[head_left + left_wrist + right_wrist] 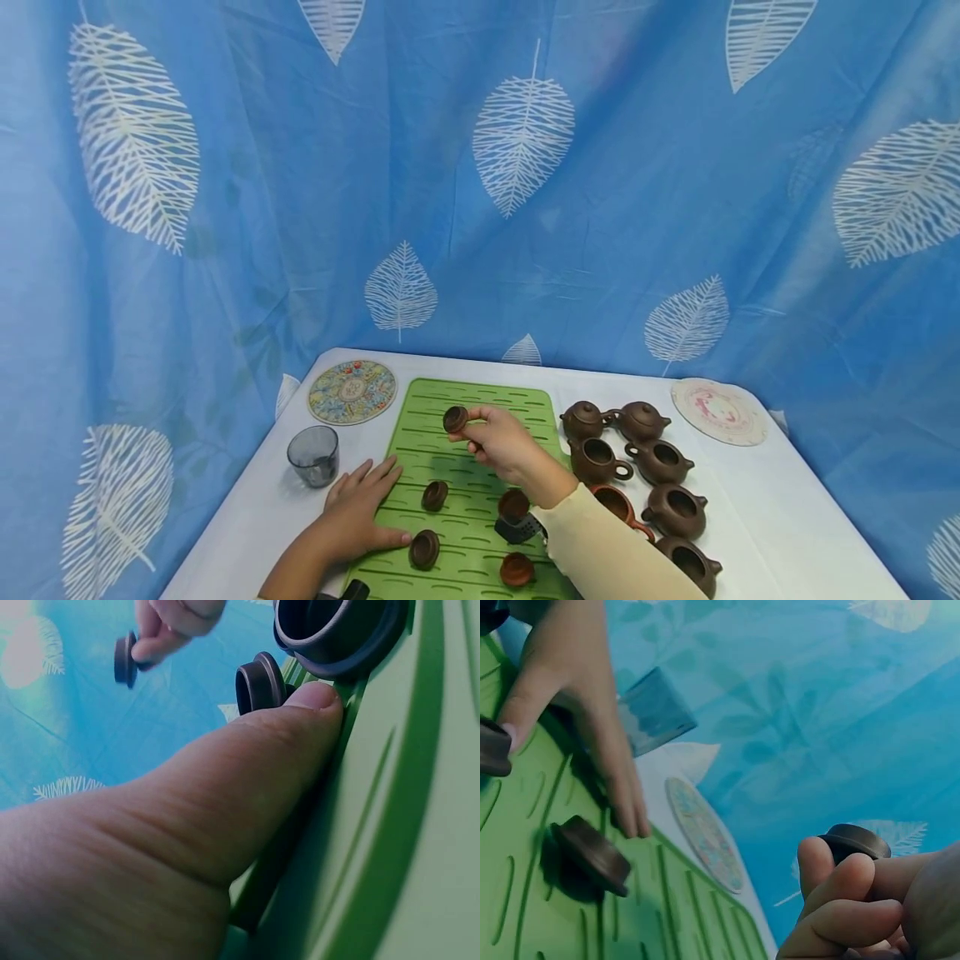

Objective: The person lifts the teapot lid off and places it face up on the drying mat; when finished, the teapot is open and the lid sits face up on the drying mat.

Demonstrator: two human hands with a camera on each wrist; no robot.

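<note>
Above the ribbed green rubbery-looking mat (487, 395), your right hand (501, 443) pinches a small round dark-brown, clay-looking lid (455, 419); your left hand (358, 515) rests at its left edge, fingers straight, slightly apart. Expect the lid light, stiff, chippable; grip opposite rim sides.

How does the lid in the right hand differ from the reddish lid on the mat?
The held lid is dark brown, the reddish lid rust-coloured. The right hand pinches the held lid above the mat, while the reddish lid rests on it, untouched. Both are small and round.
</note>
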